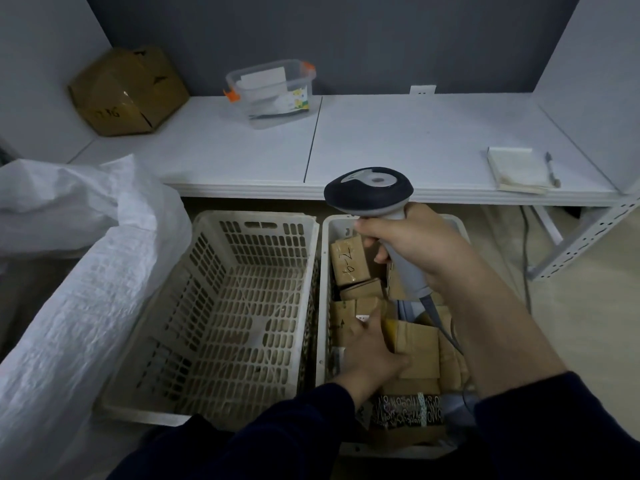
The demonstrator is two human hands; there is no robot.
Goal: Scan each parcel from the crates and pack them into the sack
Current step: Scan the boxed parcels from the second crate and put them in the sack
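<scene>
right hand [420, 249] grip on scanner [377, 202], left crate [221, 306] empty

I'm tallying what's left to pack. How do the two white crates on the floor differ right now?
The left crate is empty, its slotted floor bare; the right crate holds cardboard parcels. Both hands work over the right crate: the left hand on a parcel, the right hand holding the scanner; none over the left. Both stand side by side under the shelf.

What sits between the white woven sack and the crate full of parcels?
In the head view, an empty beige slotted plastic crate sits between the white woven sack and the white parcel-filled crate.
</scene>
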